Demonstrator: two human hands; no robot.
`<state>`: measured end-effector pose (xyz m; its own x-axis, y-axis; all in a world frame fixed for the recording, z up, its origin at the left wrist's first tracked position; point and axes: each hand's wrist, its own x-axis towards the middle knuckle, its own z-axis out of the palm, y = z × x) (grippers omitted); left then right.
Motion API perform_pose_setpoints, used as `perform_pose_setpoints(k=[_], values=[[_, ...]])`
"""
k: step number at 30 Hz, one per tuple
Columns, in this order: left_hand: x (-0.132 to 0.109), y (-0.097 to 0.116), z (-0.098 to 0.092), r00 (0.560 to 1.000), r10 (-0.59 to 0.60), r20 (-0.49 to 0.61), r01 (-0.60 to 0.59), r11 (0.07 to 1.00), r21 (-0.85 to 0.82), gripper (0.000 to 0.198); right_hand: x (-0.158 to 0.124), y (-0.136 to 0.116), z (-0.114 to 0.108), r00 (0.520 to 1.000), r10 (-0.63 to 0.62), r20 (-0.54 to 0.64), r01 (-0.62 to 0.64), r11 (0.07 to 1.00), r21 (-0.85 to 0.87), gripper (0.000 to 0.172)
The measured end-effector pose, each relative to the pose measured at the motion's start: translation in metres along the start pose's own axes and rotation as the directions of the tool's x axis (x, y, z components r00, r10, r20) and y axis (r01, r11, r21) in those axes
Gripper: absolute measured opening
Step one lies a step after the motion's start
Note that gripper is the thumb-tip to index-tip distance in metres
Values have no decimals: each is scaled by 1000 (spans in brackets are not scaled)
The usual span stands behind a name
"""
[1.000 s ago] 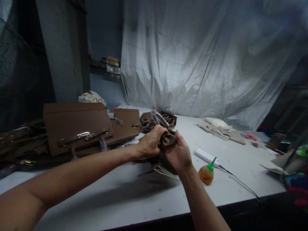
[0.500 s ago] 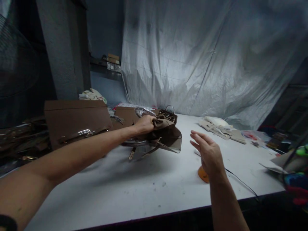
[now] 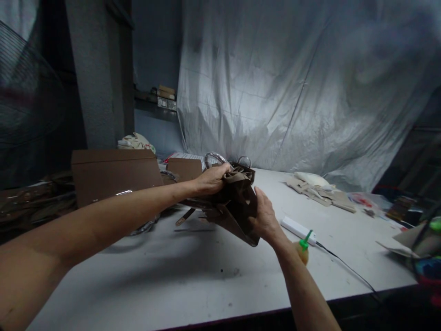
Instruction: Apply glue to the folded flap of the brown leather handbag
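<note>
A brown handbag is held up above the white table, its dark opening turned toward the right. My left hand is closed on bunched brown material at the bag's upper part. At the bag's right edge, my right hand grips the rim, its fingers partly hidden inside or behind the wall. A strap with a metal end dangles from the bag's left side. Beyond my left hand, a clear-wrapped handle arches up.
A larger brown bag stands at the left, before a pile of brown pieces. On the right lie a bottle with a green nozzle, a white power strip with a black cord, and flat beige pieces. A plastic sheet hangs behind.
My right hand has moved left from open air to the bag's right edge and taken hold there. The bag has tilted, its lower right corner now hanging lower. The green-nozzled bottle has come into view.
</note>
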<state>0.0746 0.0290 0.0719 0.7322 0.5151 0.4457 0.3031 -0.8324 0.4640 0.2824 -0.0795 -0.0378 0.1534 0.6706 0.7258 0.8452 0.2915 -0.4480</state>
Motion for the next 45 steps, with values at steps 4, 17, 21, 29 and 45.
perform_pose_setpoints(k=[4,17,21,29,45], values=[[8,-2,3,998,33,46,-32,999,-6,20,3,-13,3,993,-109,-39,105,990,-95,93],[-1,17,22,962,102,253,-110,994,20,75,32,-43,-14,977,-212,-18,213,974,76,19],[0,29,28,984,119,134,-158,932,328,68,36,-36,-7,991,-100,-91,110,988,112,16],[15,28,27,951,282,124,-307,834,460,27,38,-39,-6,986,124,-114,-74,926,370,28],[44,19,3,826,472,309,-523,846,105,27,-8,-55,-17,968,246,59,-229,755,615,63]])
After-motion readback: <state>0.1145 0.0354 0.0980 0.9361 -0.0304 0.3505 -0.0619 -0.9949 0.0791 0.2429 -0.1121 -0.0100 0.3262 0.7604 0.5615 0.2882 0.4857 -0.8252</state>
